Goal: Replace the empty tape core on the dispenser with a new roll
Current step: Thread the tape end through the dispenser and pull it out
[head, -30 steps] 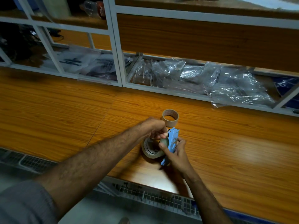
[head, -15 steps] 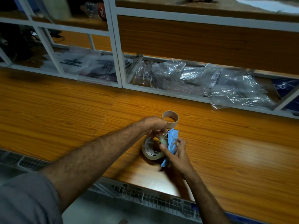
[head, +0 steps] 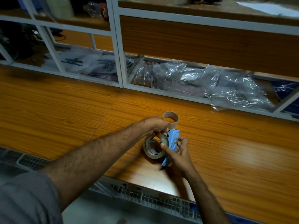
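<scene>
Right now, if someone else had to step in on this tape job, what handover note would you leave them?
Left hand: fingers curled at the top of the new tape roll, beside the dispenser head.
Right hand: grips the blue dispenser.
Empty core: off the dispenser, standing on the wooden bench just behind the hands.
Done: old core removed, new roll brought to the dispenser.
Left: whether the roll is fully seated cannot be told; check that, then thread the tape end.

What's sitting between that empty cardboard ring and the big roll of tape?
In the head view, the left hand lies between the empty core and the new roll, beside the blue dispenser.
</scene>
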`<state>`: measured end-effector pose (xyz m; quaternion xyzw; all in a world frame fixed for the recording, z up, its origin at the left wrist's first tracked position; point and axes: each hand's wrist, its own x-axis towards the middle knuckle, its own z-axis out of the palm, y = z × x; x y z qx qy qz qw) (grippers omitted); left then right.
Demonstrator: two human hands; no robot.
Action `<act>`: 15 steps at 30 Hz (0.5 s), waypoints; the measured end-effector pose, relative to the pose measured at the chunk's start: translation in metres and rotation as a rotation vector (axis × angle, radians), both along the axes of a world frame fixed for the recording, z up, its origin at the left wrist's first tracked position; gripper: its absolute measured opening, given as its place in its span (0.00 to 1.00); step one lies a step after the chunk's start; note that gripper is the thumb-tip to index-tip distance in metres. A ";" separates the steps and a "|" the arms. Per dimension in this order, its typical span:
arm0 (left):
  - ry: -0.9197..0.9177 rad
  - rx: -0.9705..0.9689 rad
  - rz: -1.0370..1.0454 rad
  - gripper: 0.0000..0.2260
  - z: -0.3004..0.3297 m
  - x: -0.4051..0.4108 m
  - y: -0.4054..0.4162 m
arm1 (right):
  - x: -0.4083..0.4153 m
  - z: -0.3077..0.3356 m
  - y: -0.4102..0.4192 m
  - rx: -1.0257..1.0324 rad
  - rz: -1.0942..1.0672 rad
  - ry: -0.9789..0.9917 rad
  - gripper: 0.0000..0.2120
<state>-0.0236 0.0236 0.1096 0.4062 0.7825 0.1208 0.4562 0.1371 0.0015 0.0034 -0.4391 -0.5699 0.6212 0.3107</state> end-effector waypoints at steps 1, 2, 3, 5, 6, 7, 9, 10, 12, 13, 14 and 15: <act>-0.001 0.008 0.006 0.08 0.004 0.000 -0.002 | 0.000 0.001 0.001 0.009 0.007 -0.008 0.30; -0.003 0.009 -0.005 0.08 0.005 0.001 -0.003 | 0.000 0.002 0.001 0.016 0.016 -0.026 0.31; 0.013 0.016 -0.023 0.08 0.008 0.002 -0.006 | 0.001 0.003 0.002 0.025 0.025 -0.039 0.31; 0.052 0.025 -0.067 0.09 0.009 0.001 -0.005 | 0.001 0.005 0.001 0.048 0.035 -0.051 0.30; 0.065 0.029 -0.080 0.09 0.008 0.000 -0.003 | 0.001 0.005 0.001 0.053 0.041 -0.053 0.29; 0.078 0.026 -0.094 0.09 0.009 0.000 -0.003 | 0.001 0.005 0.002 0.057 0.046 -0.056 0.29; 0.081 0.028 -0.099 0.09 0.008 0.001 -0.002 | 0.001 0.005 0.002 0.059 0.052 -0.060 0.28; 0.069 0.026 -0.092 0.09 0.006 0.001 -0.001 | 0.003 0.006 0.002 0.058 0.053 -0.061 0.28; 0.014 -0.005 -0.079 0.09 0.006 0.000 -0.002 | 0.006 0.007 0.002 0.051 0.067 -0.073 0.28; -0.017 -0.036 -0.080 0.09 0.007 -0.001 -0.002 | 0.008 0.008 0.001 0.053 0.078 -0.079 0.28; -0.044 -0.074 -0.083 0.10 0.008 -0.002 -0.002 | 0.009 0.009 0.000 0.055 0.090 -0.081 0.28; -0.067 -0.114 -0.079 0.10 0.009 -0.003 -0.003 | 0.010 0.009 -0.001 0.050 0.104 -0.081 0.28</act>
